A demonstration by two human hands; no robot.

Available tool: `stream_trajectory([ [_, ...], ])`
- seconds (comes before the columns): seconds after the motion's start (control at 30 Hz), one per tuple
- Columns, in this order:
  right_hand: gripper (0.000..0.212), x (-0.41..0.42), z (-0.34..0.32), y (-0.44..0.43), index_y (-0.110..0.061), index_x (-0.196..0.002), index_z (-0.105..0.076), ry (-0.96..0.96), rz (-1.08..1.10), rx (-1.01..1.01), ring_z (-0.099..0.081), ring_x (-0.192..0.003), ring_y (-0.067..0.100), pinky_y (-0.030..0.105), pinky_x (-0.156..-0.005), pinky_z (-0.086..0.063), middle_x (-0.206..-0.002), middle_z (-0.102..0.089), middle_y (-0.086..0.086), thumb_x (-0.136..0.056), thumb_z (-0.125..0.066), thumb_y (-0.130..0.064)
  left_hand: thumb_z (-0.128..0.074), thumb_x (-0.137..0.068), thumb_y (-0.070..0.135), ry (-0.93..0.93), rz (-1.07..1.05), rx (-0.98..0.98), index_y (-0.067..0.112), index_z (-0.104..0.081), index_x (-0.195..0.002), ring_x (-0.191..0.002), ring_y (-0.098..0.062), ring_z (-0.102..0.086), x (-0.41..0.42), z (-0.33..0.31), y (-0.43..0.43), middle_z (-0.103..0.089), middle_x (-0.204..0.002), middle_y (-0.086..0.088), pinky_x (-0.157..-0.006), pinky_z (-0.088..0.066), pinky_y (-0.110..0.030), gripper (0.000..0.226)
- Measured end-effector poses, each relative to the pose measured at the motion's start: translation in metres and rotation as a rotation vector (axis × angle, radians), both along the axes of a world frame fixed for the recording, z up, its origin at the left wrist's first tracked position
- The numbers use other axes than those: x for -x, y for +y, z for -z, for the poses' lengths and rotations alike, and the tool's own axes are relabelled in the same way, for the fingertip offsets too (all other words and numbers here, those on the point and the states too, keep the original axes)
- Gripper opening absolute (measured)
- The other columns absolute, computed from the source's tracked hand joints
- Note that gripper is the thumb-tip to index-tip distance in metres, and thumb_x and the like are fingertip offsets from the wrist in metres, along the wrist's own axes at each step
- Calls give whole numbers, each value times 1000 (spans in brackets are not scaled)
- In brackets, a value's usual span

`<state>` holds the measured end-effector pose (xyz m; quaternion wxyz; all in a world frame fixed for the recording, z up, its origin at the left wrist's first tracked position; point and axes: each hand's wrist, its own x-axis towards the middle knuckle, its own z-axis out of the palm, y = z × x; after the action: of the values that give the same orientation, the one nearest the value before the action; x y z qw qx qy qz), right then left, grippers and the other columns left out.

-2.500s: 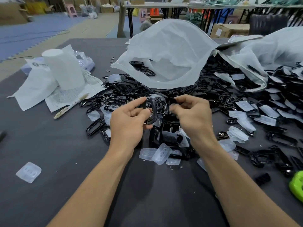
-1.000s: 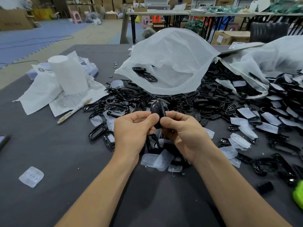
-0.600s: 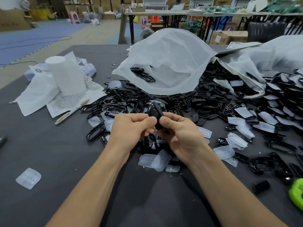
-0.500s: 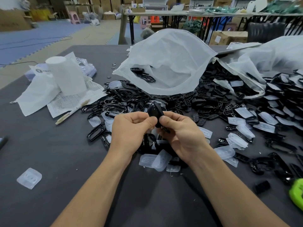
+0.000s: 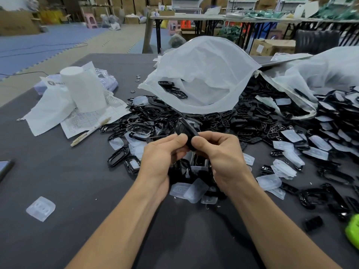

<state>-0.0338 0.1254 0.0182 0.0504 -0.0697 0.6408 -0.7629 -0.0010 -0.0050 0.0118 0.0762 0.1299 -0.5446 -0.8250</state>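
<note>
My left hand (image 5: pixel 162 156) and my right hand (image 5: pixel 220 156) meet above the dark table (image 5: pixel 58 181) and together pinch a black oval plastic shell (image 5: pixel 184 130), which sticks up between the two thumbs. Its lower part is hidden behind my fingers. Behind and below the hands lies a pile of black plastic frames (image 5: pixel 147 121) mixed with translucent rubber pads (image 5: pixel 191 189).
An open white bag (image 5: pixel 204 74) holding a few black parts lies behind the pile, with a second bag (image 5: pixel 320 70) to the right. A paper roll (image 5: pixel 83 88), printed sheets and a pen (image 5: pixel 89 131) lie at left. One loose pad (image 5: pixel 40 208) lies near left, a green object (image 5: pixel 353 233) at right.
Earlier the hands held a black frame apart between them; they have since closed together on an oval shell. Over the last second they have barely moved.
</note>
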Motion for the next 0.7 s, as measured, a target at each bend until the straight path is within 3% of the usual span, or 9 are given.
stream_trajectory([
  [0.17, 23, 0, 0, 2, -16, -69, -80, 57, -14, -123, -63, -71, 25, 41, -75, -53, -75, -72, 23, -87, -78, -1, -77, -86, 2, 36, -120, 106, 18, -81, -67, -60, -9, -68, 0, 1, -3, -75, -69, -1, -58, -54, -17, 25],
  [0.3, 26, 2, 0, 4, -16, -67, -78, 5, -77, -42, -62, -73, 21, 33, -77, -52, -71, -69, 9, -86, -77, 0, -78, -76, 18, 55, 75, 49, 20, -84, -75, -69, -6, -69, -1, -3, -13, -78, -80, 3, -65, -55, -15, 7],
  [0.43, 13, 0, -4, 6, -18, -67, -78, -52, -164, 88, -61, -79, 24, 32, -82, -53, -76, -69, 9, -76, -80, -9, -77, -68, 31, 93, 130, 56, 19, -85, -80, -78, -7, -72, -1, -3, -21, -80, -88, -2, -70, -56, -17, 19],
  [0.5, 19, 2, 0, 6, -16, -69, -77, 68, -25, -72, -61, -73, 19, 32, -76, -52, -70, -68, 11, -83, -80, -3, -78, -75, 33, 52, 54, 105, 18, -85, -77, -72, -10, -72, 1, -3, -17, -79, -82, -5, -67, -58, -19, 16],
  [0.57, 17, 1, 6, 5, -16, -73, -73, 316, 166, -365, -61, -66, 9, 26, -68, -51, -70, -69, 5, -85, -79, -5, -80, -77, 43, -1, -27, 150, 18, -85, -76, -70, -16, -73, 1, -2, -12, -79, -81, -11, -64, -61, -24, 25],
  [0.63, 13, -2, 9, 3, -13, -76, -72, 567, 240, -563, -62, -72, 9, 30, -73, -52, -77, -69, -3, -82, -80, -4, -80, -68, 52, -19, -29, 169, 19, -84, -75, -69, -19, -75, 2, 0, -7, -79, -81, -14, -61, -60, -24, 35],
  [0.7, 12, -5, 13, 1, -12, -77, -74, 760, 242, -700, -59, -81, 9, 36, -83, -51, -86, -72, -6, -77, -83, -4, -85, -74, 44, -44, -44, 185, 18, -84, -72, -67, -17, -74, 3, 3, -5, -78, -76, -11, -62, -59, -24, 27],
])
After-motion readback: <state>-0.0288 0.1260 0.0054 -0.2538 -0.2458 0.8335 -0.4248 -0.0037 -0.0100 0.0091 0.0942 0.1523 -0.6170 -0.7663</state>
